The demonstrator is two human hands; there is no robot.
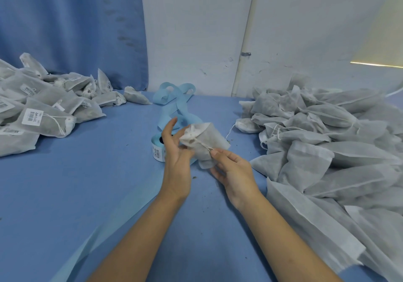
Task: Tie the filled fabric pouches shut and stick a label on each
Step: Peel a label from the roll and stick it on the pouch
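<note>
A filled white fabric pouch (214, 141) is held up over the middle of the blue table, its gathered neck pointing left. My left hand (177, 153) supports the pouch near the neck, with the upper fingers spread straight. My right hand (232, 171) pinches the thin white drawstring (205, 145) just below the neck, thumb and forefinger together. Behind my left hand stands a roll of barcode labels (157, 150), with its light blue backing strip (174, 98) trailing away toward the wall.
A heap of labelled, tied pouches (43, 107) lies at the far left. A larger heap of unlabelled pouches (327, 151) fills the right side. A blue curtain and a white wall stand behind the table (87, 183). Dark crumbs dot the cloth near my hands.
</note>
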